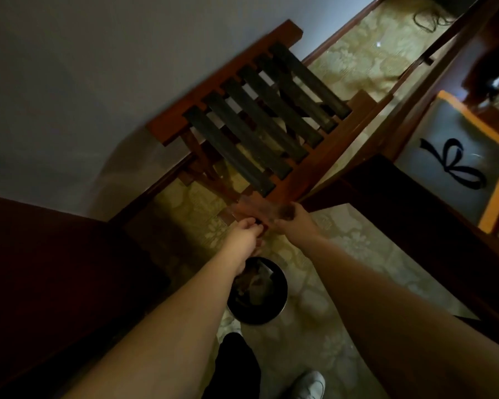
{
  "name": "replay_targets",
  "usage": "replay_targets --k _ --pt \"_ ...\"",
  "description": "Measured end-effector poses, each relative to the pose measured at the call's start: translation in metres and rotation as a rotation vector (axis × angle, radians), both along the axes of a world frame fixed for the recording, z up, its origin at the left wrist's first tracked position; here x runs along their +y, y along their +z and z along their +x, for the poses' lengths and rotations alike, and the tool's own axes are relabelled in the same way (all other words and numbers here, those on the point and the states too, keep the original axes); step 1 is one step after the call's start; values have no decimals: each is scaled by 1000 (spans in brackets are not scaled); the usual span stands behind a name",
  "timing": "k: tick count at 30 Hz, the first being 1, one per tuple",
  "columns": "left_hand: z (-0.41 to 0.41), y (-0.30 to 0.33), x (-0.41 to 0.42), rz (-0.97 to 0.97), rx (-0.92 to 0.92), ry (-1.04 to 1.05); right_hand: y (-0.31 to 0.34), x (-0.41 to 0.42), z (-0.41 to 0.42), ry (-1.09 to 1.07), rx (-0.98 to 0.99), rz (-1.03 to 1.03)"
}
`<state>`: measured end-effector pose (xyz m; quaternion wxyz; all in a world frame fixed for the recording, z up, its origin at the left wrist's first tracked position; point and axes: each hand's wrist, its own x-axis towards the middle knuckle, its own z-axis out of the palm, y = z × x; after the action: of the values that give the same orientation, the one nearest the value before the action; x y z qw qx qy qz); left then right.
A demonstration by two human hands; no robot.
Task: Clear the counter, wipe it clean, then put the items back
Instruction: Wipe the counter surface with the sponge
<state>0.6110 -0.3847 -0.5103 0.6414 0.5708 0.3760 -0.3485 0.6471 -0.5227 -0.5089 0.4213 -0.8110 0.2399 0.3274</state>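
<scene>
1. The left hand (247,236) is curled, fingers closed on the near end of a blurred flat object (254,210), seemingly a clear item from the counter.
2. The right hand (293,220), at three o'clock of it, grips the far end.
3. The luggage rack (260,122) lies at twelve o'clock, the bin (257,295) at six.
4. Judgement: keep it level and lower both ends together onto the straps.

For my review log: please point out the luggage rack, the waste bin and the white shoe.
luggage rack (251,122), head view, on a dark strap.
waste bin (283,305), head view, on its right rim.
white shoe (310,385), head view, on its upper.
</scene>
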Motion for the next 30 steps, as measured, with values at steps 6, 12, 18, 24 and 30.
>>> replay_targets --k 6,12,18,24,30 --pt "6 -9 4 -194 88 253 -19 16 0 -80 36 -15" --pt "-15 3 22 -182 175 312 -4 26 -27 -157 180 159" --pt "-64 42 33 -304 208 117 61 15 -78 -83 228 394" --pt "-103 119 22 -358 19 345 123 -14 -134 -104 263 596" --pt "-132 210 -2 -232 -225 389 197 -33 -169 157 261 726"
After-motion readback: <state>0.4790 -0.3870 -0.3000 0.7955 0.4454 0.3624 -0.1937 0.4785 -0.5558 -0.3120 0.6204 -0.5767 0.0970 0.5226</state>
